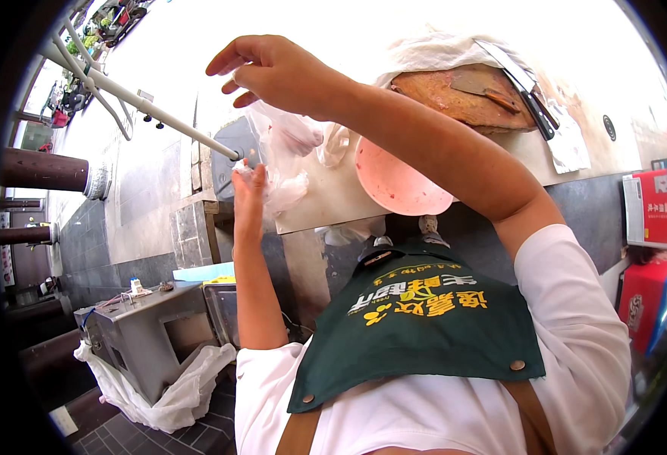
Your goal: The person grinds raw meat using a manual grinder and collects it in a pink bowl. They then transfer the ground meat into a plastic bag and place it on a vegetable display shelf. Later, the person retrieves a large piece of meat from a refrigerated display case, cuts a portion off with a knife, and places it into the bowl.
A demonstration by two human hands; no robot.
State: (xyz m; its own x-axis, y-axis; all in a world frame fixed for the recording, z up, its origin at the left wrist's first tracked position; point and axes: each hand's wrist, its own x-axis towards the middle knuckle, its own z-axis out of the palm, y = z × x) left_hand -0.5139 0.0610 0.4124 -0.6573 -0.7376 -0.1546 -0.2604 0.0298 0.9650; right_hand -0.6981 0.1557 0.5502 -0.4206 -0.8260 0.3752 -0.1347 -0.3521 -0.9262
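Note:
My left hand (248,185) grips the edge of a thin clear plastic bag (285,187) beside the base of a pole. Pinkish contents, perhaps meat, show through the bag. My right hand (271,71) is raised above the bag, its fingers curled loosely apart with nothing in them. The right forearm reaches across a pink plastic bowl (396,176) and hides part of it. Small reddish bits cling to the bowl's inside. Farther right, a cleaver (475,85) lies on a wooden chopping block (433,91).
A long knife (509,65) lies across the block's edge, by a white cloth (435,51). The white pole (157,111) rises from a grey scale-like base (225,136). A metal machine (140,335) stands low on the left. Red boxes (649,207) are at the right.

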